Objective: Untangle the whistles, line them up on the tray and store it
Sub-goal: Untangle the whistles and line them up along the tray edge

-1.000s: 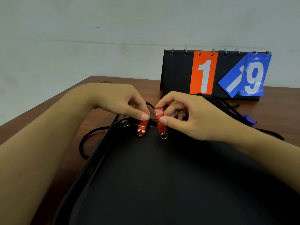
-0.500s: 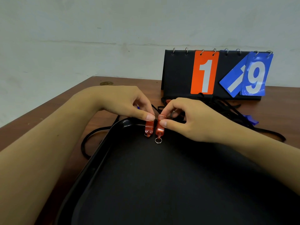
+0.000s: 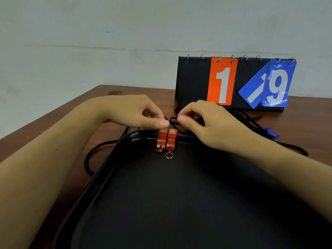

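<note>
— So, where were the whistles at that moment?

— Two red whistles (image 3: 167,140) lay side by side, touching, at the far edge of the black tray (image 3: 111,169), a little left of the frame's centre. Each had a small metal ring at its near end; the ring (image 3: 169,155) of the right-hand one lay flat on the tray floor.

— And the hands?

— Both hovered just above them. The left hand (image 3: 133,112) came in from the lower left, its fingers curled, the thumb tip right at the top of the left whistle. Whether it pressed on it or only hung over it, I could not tell. The right hand (image 3: 208,126) came in from the lower right, fingers curled too, thumb and forefinger drawn together over a black cord (image 3: 173,120) just behind the whistles. It seemed to pinch that cord, but motion blur kept me from being certain.

— Anything else on the table?

— A blue whistle (image 3: 270,133) lay at the right, beyond the right wrist, among more black cord (image 3: 249,119). Another loop of cord (image 3: 91,155) curved off the tray's left side onto the brown table (image 3: 53,119). Behind it all, upper right, stood a flip scoreboard (image 3: 194,81) showing an orange 1 and a blue 9, against a pale wall (image 3: 107,33).
</note>
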Action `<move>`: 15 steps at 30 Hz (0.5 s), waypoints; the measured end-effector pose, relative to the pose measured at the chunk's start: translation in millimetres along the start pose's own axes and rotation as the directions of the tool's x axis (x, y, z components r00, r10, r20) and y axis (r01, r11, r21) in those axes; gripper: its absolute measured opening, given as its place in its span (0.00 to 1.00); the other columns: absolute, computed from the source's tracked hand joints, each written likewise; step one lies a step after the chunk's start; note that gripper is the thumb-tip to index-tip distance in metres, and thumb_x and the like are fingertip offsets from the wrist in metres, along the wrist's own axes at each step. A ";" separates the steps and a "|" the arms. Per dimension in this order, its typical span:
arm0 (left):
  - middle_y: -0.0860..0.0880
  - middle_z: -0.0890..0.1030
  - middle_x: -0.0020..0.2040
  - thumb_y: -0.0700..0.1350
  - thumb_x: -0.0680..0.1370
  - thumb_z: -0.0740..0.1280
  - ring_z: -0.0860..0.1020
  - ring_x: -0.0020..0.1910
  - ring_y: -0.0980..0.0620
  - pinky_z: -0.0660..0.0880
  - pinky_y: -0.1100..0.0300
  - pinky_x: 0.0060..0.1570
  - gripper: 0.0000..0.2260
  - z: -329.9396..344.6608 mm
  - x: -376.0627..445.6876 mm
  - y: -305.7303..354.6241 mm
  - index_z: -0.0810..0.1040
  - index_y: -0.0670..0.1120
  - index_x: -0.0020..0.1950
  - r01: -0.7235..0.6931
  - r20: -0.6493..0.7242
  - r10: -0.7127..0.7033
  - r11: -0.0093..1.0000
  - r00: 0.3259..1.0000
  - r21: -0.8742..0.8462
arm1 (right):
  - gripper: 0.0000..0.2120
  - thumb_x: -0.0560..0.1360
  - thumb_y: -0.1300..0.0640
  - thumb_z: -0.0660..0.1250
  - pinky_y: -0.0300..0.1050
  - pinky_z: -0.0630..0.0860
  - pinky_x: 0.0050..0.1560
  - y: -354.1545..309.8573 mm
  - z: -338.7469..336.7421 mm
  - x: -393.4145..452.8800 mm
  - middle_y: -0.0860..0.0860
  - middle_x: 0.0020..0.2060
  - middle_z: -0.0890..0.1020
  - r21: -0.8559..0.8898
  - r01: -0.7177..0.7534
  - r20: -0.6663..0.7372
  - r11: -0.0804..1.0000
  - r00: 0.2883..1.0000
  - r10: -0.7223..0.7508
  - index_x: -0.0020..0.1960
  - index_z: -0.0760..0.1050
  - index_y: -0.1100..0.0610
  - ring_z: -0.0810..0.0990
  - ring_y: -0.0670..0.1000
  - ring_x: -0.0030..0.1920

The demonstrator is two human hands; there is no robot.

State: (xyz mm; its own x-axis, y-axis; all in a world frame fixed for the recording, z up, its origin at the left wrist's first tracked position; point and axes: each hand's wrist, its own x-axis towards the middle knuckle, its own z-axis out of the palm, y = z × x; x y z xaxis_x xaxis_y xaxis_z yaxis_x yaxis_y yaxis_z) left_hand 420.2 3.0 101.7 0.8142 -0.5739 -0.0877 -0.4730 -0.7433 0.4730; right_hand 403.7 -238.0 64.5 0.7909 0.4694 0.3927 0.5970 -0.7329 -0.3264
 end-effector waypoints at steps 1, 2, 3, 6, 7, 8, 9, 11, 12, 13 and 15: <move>0.58 0.86 0.46 0.62 0.79 0.64 0.81 0.40 0.62 0.74 0.69 0.43 0.15 -0.6 0.3 -1.3 0.86 0.58 0.52 0.020 -0.048 -0.020 1.000 0.999 -0.004 | 0.11 0.82 0.47 0.62 0.44 0.73 0.60 4.3 -2.9 1.3 0.42 0.50 0.79 -0.017 -0.010 -0.057 1.000 0.998 0.009 0.60 0.78 0.49 0.76 0.46 0.54; 0.58 0.86 0.46 0.62 0.80 0.62 0.81 0.41 0.62 0.73 0.69 0.44 0.15 -1.2 1.1 -3.1 0.86 0.57 0.52 0.037 -0.119 -0.035 0.999 0.992 0.009 | 0.10 0.83 0.52 0.61 0.48 0.73 0.62 9.1 -5.4 2.2 0.45 0.53 0.79 -0.051 -0.027 -0.095 0.998 0.995 0.022 0.62 0.77 0.50 0.76 0.49 0.57; 0.58 0.86 0.47 0.62 0.81 0.62 0.82 0.43 0.62 0.73 0.67 0.46 0.15 -1.8 2.7 -5.4 0.86 0.57 0.52 0.052 -0.203 -0.045 0.998 0.978 0.033 | 0.11 0.83 0.56 0.60 0.50 0.72 0.63 13.7 -6.8 2.8 0.48 0.57 0.78 -0.089 -0.052 -0.103 0.995 0.994 0.042 0.64 0.76 0.50 0.74 0.51 0.59; 0.57 0.85 0.51 0.56 0.82 0.65 0.81 0.48 0.60 0.76 0.59 0.52 0.10 -3.7 7.9 -16.2 0.85 0.55 0.53 0.109 -0.340 -0.063 0.987 0.938 0.118 | 0.16 0.83 0.59 0.58 0.52 0.71 0.64 19.8 -6.4 2.5 0.49 0.62 0.75 -0.165 -0.107 -0.009 0.980 0.994 0.108 0.68 0.71 0.48 0.70 0.53 0.64; 0.57 0.85 0.52 0.54 0.82 0.66 0.81 0.50 0.59 0.77 0.57 0.55 0.08 -3.0 9.3 -19.7 0.84 0.55 0.54 0.133 -0.335 -0.077 0.980 0.939 0.146 | 0.15 0.83 0.58 0.58 0.52 0.69 0.64 19.1 -4.5 1.9 0.48 0.62 0.74 -0.180 -0.116 0.024 0.977 0.992 0.122 0.68 0.71 0.47 0.69 0.53 0.65; 0.56 0.85 0.53 0.53 0.82 0.66 0.81 0.50 0.59 0.78 0.55 0.56 0.07 -1.7 10.7 -22.6 0.83 0.55 0.54 0.154 -0.321 -0.091 0.972 0.943 0.175 | 0.14 0.83 0.55 0.58 0.51 0.66 0.62 17.8 -2.9 1.4 0.46 0.60 0.74 -0.191 -0.118 0.038 0.974 0.991 0.128 0.67 0.71 0.45 0.68 0.52 0.65; 0.55 0.84 0.53 0.52 0.82 0.67 0.81 0.50 0.59 0.77 0.54 0.57 0.05 0.2 12.4 -25.1 0.82 0.56 0.54 0.170 -0.310 -0.103 0.966 0.945 0.197 | 0.12 0.83 0.53 0.58 0.50 0.63 0.59 16.5 -1.7 1.1 0.44 0.58 0.74 -0.199 -0.114 0.034 0.973 0.992 0.123 0.65 0.71 0.43 0.67 0.50 0.64; 0.55 0.83 0.53 0.52 0.81 0.68 0.81 0.50 0.59 0.76 0.54 0.56 0.02 4.1 15.9 -27.5 0.80 0.57 0.52 0.182 -0.304 -0.113 0.960 0.946 0.212 | 0.09 0.83 0.49 0.59 0.50 0.59 0.57 13.9 -1.5 0.8 0.41 0.53 0.73 -0.225 -0.096 0.024 0.970 0.994 0.104 0.61 0.72 0.41 0.65 0.48 0.61; 0.55 0.83 0.54 0.53 0.81 0.68 0.81 0.50 0.59 0.76 0.55 0.56 0.02 5.5 17.5 -27.9 0.80 0.57 0.52 0.188 -0.300 -0.119 0.959 0.946 0.211 | 0.08 0.82 0.47 0.60 0.50 0.59 0.57 13.1 -1.6 1.0 0.40 0.52 0.73 -0.248 -0.088 0.040 0.965 0.994 0.101 0.60 0.72 0.40 0.65 0.48 0.61; 0.55 0.83 0.55 0.54 0.81 0.68 0.81 0.51 0.58 0.76 0.55 0.56 0.03 6.6 18.9 -27.8 0.79 0.57 0.51 0.195 -0.292 -0.129 0.959 0.948 0.207 | 0.08 0.82 0.45 0.60 0.51 0.60 0.57 12.8 -1.5 1.4 0.40 0.51 0.74 -0.270 -0.088 0.069 0.959 0.992 0.111 0.60 0.72 0.40 0.66 0.48 0.61; 0.56 0.82 0.54 0.57 0.80 0.68 0.81 0.53 0.57 0.78 0.54 0.58 0.06 7.4 20.3 -26.4 0.78 0.56 0.51 0.200 -0.264 -0.145 0.960 0.954 0.196 | 0.10 0.82 0.43 0.61 0.53 0.61 0.59 12.5 -2.5 2.3 0.38 0.50 0.76 -0.284 -0.120 0.112 0.951 0.981 0.157 0.62 0.73 0.40 0.67 0.49 0.63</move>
State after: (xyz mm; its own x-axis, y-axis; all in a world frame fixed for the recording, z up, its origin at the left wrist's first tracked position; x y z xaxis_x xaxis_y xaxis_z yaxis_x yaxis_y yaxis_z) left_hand 446.7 8.4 80.9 0.9338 -0.3489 0.0792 -0.3571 -0.8957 0.2650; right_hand 412.7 -247.3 63.5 0.8850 0.4004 0.2377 0.4347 -0.8933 -0.1138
